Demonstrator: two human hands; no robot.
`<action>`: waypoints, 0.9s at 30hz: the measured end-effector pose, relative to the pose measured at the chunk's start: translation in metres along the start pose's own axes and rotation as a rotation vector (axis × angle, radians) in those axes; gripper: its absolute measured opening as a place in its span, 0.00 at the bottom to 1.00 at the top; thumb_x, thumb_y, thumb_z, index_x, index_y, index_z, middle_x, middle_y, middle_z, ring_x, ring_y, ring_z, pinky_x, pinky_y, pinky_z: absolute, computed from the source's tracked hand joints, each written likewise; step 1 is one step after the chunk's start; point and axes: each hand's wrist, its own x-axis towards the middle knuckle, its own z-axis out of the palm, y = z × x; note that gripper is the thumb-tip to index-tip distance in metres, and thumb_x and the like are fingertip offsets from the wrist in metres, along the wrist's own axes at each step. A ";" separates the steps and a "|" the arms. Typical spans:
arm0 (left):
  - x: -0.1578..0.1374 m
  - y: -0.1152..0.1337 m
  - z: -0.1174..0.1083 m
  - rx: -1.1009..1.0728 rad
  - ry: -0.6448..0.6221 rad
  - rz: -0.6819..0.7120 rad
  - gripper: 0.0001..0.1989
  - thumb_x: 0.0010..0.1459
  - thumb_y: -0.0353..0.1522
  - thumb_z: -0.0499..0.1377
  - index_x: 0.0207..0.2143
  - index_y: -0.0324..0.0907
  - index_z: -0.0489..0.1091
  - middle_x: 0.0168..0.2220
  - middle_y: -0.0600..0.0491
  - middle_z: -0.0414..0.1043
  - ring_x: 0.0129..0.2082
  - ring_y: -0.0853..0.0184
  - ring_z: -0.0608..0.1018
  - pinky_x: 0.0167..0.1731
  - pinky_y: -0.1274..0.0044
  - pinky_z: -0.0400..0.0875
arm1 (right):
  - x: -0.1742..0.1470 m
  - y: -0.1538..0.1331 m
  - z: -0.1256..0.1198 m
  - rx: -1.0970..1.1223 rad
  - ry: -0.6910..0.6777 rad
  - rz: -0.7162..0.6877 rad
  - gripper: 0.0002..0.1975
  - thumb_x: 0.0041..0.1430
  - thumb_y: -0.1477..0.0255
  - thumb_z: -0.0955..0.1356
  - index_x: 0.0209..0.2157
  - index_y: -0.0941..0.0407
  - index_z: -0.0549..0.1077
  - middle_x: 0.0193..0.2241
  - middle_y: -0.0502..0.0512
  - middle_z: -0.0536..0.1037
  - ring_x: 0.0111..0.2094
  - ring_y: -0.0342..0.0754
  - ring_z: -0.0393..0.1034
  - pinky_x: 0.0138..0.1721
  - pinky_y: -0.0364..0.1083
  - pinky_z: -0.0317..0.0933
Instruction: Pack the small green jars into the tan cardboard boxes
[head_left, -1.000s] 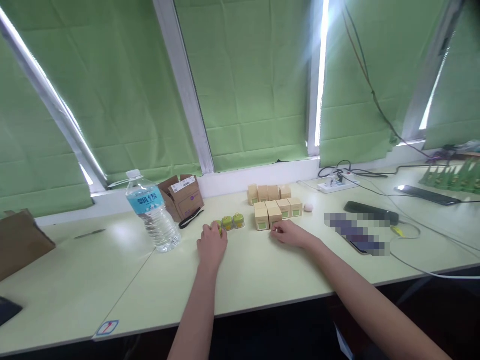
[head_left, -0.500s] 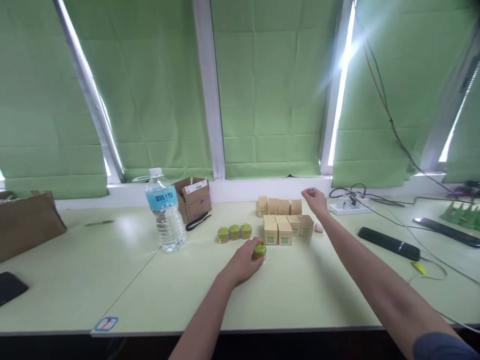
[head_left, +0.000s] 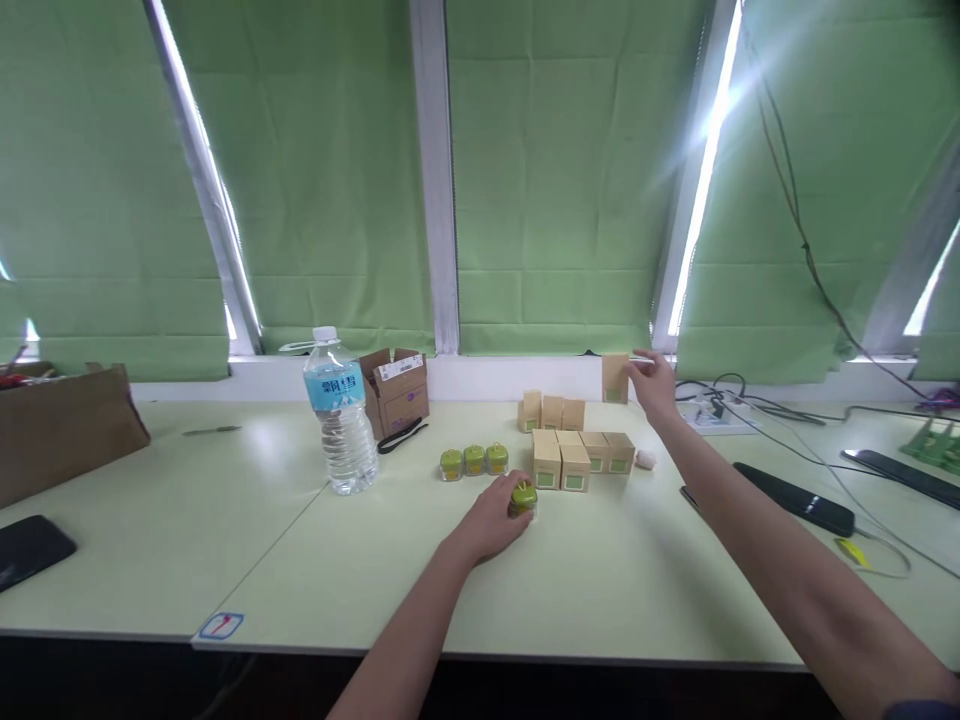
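Note:
My left hand (head_left: pixel 491 520) is closed around a small clear jar with a green lid (head_left: pixel 523 497), which stands on the table. Three similar green-lidded jars (head_left: pixel 474 461) stand in a row just behind it. With its fingertips, my right hand (head_left: pixel 652 382) pinches the right side of a small kraft cardboard box (head_left: pixel 615 380), held up above the table near the wall. Below and left of that box is a back row of several kraft boxes (head_left: pixel 552 412). Nearer to me stands a front group of similar boxes (head_left: pixel 575 466) with green-and-white labels, to the right of the jars.
A large water bottle (head_left: pixel 346 440) and an open brown carton (head_left: pixel 403 400) stand left of the jars. A small pale object (head_left: pixel 645 459) lies right of the boxes. Further right are a power strip (head_left: pixel 720 420), cables and a black elongated device (head_left: pixel 795 498). A phone (head_left: pixel 34 552) lies far left.
My right hand has lifted one kraft box up from the right end of the back row. My left hand stays on the jar. The view has shifted slightly.

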 end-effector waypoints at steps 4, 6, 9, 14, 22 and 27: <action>0.007 -0.007 0.001 -0.170 0.096 -0.082 0.21 0.55 0.39 0.61 0.50 0.45 0.68 0.37 0.52 0.73 0.28 0.68 0.72 0.30 0.76 0.68 | -0.043 -0.065 0.001 0.228 -0.170 -0.176 0.25 0.54 0.63 0.70 0.53 0.56 0.69 0.35 0.53 0.76 0.37 0.47 0.71 0.41 0.48 0.69; 0.014 -0.013 -0.001 -0.299 0.212 -0.139 0.24 0.55 0.44 0.61 0.52 0.45 0.65 0.36 0.53 0.73 0.24 0.71 0.71 0.26 0.78 0.67 | -0.089 -0.082 0.006 0.226 -0.293 -0.220 0.23 0.59 0.62 0.68 0.55 0.53 0.69 0.34 0.51 0.73 0.34 0.46 0.69 0.37 0.46 0.69; 0.023 -0.022 -0.008 -0.476 0.384 -0.175 0.28 0.54 0.48 0.61 0.52 0.44 0.61 0.34 0.54 0.73 0.21 0.74 0.71 0.23 0.80 0.64 | -0.160 -0.078 0.018 0.193 -0.500 -0.269 0.18 0.63 0.60 0.65 0.52 0.52 0.73 0.35 0.55 0.72 0.34 0.48 0.69 0.33 0.47 0.69; 0.029 -0.024 -0.016 -0.656 0.511 -0.171 0.35 0.50 0.49 0.65 0.56 0.44 0.60 0.36 0.51 0.76 0.28 0.69 0.77 0.26 0.79 0.67 | -0.216 -0.052 0.036 0.146 -0.740 -0.439 0.19 0.65 0.63 0.64 0.56 0.49 0.68 0.40 0.58 0.74 0.39 0.51 0.70 0.40 0.52 0.71; 0.026 -0.021 -0.017 -1.052 0.334 -0.182 0.29 0.47 0.49 0.68 0.47 0.44 0.68 0.50 0.47 0.74 0.40 0.65 0.79 0.38 0.76 0.70 | -0.221 -0.046 0.036 0.074 -0.722 -0.405 0.35 0.57 0.62 0.72 0.61 0.53 0.56 0.56 0.65 0.67 0.56 0.58 0.65 0.56 0.58 0.63; 0.022 -0.020 -0.017 -1.111 0.233 -0.116 0.29 0.51 0.50 0.65 0.52 0.48 0.64 0.55 0.47 0.72 0.50 0.60 0.77 0.49 0.67 0.70 | -0.211 -0.037 0.035 0.145 -0.810 -0.199 0.32 0.56 0.61 0.72 0.58 0.52 0.58 0.53 0.62 0.71 0.53 0.54 0.69 0.54 0.57 0.65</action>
